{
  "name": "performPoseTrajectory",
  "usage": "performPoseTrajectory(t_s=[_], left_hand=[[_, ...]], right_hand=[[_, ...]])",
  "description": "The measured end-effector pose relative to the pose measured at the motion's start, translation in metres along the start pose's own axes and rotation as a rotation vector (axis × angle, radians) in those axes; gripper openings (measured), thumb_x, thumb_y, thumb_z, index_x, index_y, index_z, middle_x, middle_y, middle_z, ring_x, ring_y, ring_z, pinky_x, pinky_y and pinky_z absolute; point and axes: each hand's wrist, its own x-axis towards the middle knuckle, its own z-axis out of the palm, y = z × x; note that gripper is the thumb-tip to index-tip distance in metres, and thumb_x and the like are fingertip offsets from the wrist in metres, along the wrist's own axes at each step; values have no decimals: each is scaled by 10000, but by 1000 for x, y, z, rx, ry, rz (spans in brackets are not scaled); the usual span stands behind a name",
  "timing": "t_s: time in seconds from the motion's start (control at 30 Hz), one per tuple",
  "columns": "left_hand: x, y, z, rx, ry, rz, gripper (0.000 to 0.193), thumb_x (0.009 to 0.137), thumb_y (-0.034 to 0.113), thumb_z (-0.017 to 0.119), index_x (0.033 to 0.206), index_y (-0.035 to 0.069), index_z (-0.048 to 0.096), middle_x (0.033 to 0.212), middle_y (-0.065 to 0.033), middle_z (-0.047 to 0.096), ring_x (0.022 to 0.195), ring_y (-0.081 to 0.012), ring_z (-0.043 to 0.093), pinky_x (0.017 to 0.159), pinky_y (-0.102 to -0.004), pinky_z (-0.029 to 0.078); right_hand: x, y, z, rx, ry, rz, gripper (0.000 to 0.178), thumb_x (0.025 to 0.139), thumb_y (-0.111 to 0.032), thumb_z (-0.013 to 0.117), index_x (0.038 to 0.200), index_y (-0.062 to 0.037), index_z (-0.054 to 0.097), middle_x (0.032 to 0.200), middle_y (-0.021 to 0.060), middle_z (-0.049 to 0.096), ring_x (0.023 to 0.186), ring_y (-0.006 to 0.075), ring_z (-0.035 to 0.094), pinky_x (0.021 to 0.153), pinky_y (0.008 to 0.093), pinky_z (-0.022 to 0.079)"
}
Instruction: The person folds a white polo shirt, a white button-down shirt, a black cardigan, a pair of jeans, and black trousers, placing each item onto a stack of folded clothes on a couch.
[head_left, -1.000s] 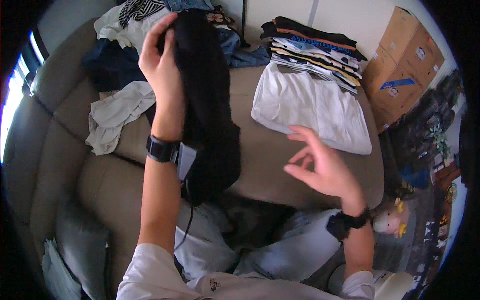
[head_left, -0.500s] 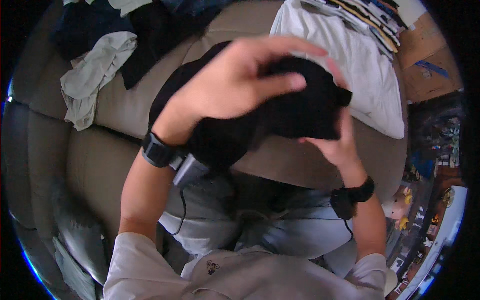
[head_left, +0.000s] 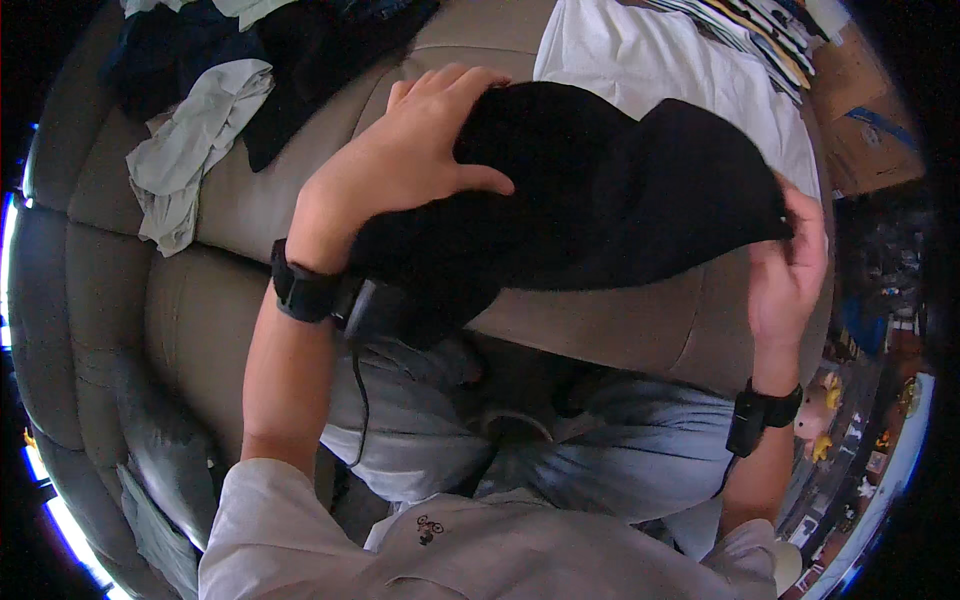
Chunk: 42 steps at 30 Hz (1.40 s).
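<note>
A black cloth garment (head_left: 620,190), its exact kind unclear, stretches between my two hands over the sofa seat. My left hand (head_left: 415,150) is on its left part, thumb lying on top and the other fingers curled past the far edge, fingertips partly hidden. Below the left wrist, more black fabric hangs down toward my lap. My right hand (head_left: 790,270) pinches the garment's right end between thumb and fingers, holding it up. Just beyond the garment, a white garment (head_left: 640,60) lies flat on the sofa.
A pale crumpled garment (head_left: 195,150) and dark clothes (head_left: 310,70) lie at the far left of the brown sofa (head_left: 220,330). Folded clothes (head_left: 750,40) are stacked at the far right by a cardboard box (head_left: 865,110). Shelves of small items (head_left: 880,440) line the right.
My right hand has moved right with the garment's end, spreading the black cloth wider. My left hand has shifted slightly left and back from over its middle.
</note>
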Motion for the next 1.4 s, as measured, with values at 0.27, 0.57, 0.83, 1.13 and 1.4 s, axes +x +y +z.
performPoseTrajectory(t_s=[0.27, 0.57, 0.83, 1.13, 1.4], left_hand=[[11, -21, -16, -340, -348, -319, 260, 869, 200, 721, 988, -26, 674, 787, -111, 647, 746, -154, 588, 712, -304, 486], [9, -46, -32, -490, 352, -429, 281, 948, 255, 654, 884, -19, 661, 646, 52, 507, 625, -14, 415, 549, -207, 333], [14, -15, -40, -311, 548, -577, 218, 966, 200, 633, 1031, -4, 674, 705, 13, 626, 695, -41, 593, 581, -196, 436], [23, -6, -52, -58, 724, -238, 220, 923, -50, 524, 1130, -30, 594, 1217, -211, 566, 1181, -279, 506, 969, -340, 401], [-1, -68, 11, 40, 502, -345, 326, 916, 109, 611, 1222, 6, 572, 1048, -179, 674, 998, -308, 659, 847, -375, 524]], right_hand=[[-5, -12, -28, 201, 126, 199, 374, 997, -43, 469, 1366, -70, 416, 716, 60, 554, 475, 112, 483, 442, 263, 431], [5, -33, -29, 292, 256, 122, 452, 979, -88, 482, 1422, -50, 404, 955, 74, 613, 710, 117, 552, 629, 268, 480], [-1, -8, -43, -141, 329, 61, 261, 949, -132, 636, 1191, -45, 591, 1031, 29, 620, 788, 72, 527, 592, 214, 408], [-6, -32, -28, -122, 544, 183, 227, 986, -219, 593, 1198, -140, 587, 987, 23, 570, 496, 67, 401, 411, 192, 326], [5, -19, -32, -134, 403, 267, 199, 973, -178, 612, 1156, -106, 586, 1005, 7, 586, 433, 55, 363, 421, 205, 322]])
